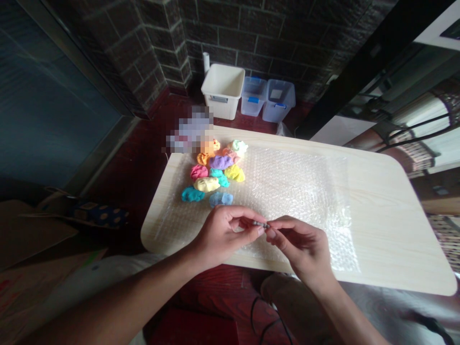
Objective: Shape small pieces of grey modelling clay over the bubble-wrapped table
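Note:
My left hand [226,232] and my right hand [305,244] meet over the near edge of the table. Between their thumbs and fingertips they pinch a small, thin grey lumpy piece [260,224]; its material is too small to make out. Just beyond my left hand lies a blue lump of modelling clay [221,199]. More soft clay lumps are grouped behind it, among them a teal lump [193,194], a cream lump [207,184], a yellow lump [235,173] and a purple lump [221,163].
Bubble wrap [298,191] covers much of the pale wooden table [391,230], under the clay and my hands. On the floor behind stand a white bin [223,88] and two clear plastic boxes [278,100]. A blurred-out patch hides something at the table's far left corner.

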Tool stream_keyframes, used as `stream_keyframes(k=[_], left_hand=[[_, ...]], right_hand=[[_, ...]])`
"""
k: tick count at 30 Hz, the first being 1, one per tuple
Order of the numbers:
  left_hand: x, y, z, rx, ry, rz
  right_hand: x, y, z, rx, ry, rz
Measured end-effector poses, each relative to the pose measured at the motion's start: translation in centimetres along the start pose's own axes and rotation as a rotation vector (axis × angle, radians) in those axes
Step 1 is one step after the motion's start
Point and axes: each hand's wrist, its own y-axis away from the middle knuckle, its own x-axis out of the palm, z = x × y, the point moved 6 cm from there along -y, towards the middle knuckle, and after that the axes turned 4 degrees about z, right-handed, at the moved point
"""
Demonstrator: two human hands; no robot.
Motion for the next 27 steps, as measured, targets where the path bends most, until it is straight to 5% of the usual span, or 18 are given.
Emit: stream_keyframes(k=[27], left_hand=[[-0.13,-0.36,0.34,-0.058,0.105,0.003]], right_hand=[[-0.13,0.03,0.61,-0.028,0.029,-0.029]])
